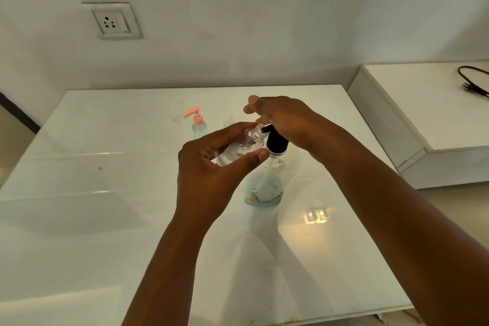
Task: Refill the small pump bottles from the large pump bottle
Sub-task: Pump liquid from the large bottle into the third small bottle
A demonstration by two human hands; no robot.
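Observation:
My left hand [211, 164] grips a small clear bottle [242, 147] with no cap, tilted so its open neck meets the black spout of the large pump bottle [267, 188]. The large bottle stands upright on the white table [105, 193]; it is clear with a little pale liquid at the bottom. My right hand [285, 119] rests on top of its black pump head [276, 141], fingers bent over it. A second small bottle with a pink pump [198, 123] stands upright behind my left hand. Another faint clear item [229, 120] beside it is too dim to tell.
A wall socket [113, 21] is on the wall at the upper left. A lower white cabinet [428, 124] stands to the right with a black cable [473, 82] on it. A bright light reflection [316, 216] lies on the table near the large bottle.

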